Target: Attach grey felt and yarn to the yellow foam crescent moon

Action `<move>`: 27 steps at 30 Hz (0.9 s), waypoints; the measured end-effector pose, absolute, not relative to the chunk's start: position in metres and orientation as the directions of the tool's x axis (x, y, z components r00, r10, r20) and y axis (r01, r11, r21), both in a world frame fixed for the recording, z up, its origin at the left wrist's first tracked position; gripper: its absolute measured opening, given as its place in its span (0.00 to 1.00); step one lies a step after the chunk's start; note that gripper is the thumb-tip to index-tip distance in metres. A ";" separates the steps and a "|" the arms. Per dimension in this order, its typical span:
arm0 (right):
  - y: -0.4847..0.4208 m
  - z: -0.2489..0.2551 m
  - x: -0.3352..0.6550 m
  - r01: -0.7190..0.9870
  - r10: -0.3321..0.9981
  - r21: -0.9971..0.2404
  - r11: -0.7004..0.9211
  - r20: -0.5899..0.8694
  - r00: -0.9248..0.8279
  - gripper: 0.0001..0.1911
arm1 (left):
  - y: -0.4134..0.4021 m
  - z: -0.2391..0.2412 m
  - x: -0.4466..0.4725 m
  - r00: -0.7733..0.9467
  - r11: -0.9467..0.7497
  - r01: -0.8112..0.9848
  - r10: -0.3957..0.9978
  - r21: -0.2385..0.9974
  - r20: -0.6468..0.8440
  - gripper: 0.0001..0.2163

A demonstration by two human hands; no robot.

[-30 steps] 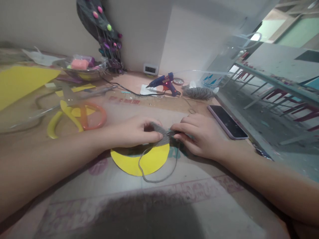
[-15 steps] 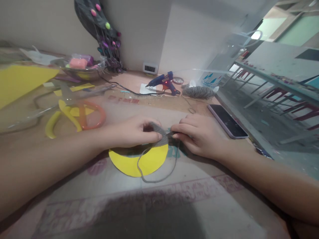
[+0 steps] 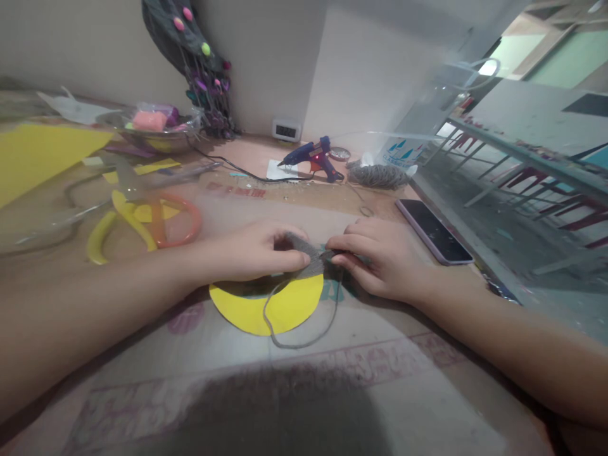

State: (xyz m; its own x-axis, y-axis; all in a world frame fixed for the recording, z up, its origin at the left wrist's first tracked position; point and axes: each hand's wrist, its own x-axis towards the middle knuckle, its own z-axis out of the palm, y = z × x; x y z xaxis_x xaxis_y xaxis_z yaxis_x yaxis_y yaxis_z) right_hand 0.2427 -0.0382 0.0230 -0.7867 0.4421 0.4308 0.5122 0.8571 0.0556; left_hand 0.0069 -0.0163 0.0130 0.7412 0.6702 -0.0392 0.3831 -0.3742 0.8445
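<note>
Left hand (image 3: 256, 253) pinches curved yellow piece (image 3: 244, 315) at its grey-wrapped stretch, well inside right edge of bench (image 3: 251, 150); right hand (image 3: 377, 256) closed on grey yarn (image 3: 297, 347), slack loop crossing the piece. Upper right wrapped; lower arc bare, presumably left to wrap; remainder hidden.

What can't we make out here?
Head view: far side of the yellow cutout, behind left hand and grey wrap.
Head view: exact grip of right hand on grey yarn, behind its fingers.
Head view: readout of white display, too small.
Head view: end of yellow sheet, cut off by left edge.
</note>
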 end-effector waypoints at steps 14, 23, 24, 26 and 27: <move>-0.039 0.023 0.247 0.507 0.409 0.205 0.837 0.381 -0.829 0.13 | -0.016 0.015 0.006 0.752 -0.401 0.389 0.658 0.829 -0.034 0.09; -0.040 0.023 0.244 0.500 0.403 0.151 0.853 0.418 -0.814 0.14 | -0.016 0.015 0.006 0.755 -0.363 0.373 0.654 0.854 -0.052 0.10; -0.040 0.023 0.243 0.502 0.405 0.146 0.853 0.422 -0.811 0.14 | -0.016 0.014 0.006 0.758 -0.368 0.369 0.651 0.854 -0.047 0.10; -0.040 0.023 0.243 0.509 0.410 0.148 0.848 0.426 -0.806 0.14 | -0.016 0.014 0.006 0.761 -0.375 0.365 0.647 0.852 -0.041 0.09; -0.041 0.022 0.242 0.514 0.413 0.150 0.845 0.427 -0.804 0.14 | -0.016 0.014 0.007 0.761 -0.375 0.364 0.648 0.852 -0.040 0.09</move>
State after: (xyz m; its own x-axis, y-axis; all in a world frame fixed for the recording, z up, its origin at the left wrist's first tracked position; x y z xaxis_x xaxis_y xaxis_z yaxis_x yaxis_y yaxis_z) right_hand 0.2424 -0.0406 0.0224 -0.8043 0.4134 0.4268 0.5137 0.8448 0.1498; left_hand 0.0065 -0.0156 0.0138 0.7606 0.6480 -0.0398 0.3642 -0.3751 0.8524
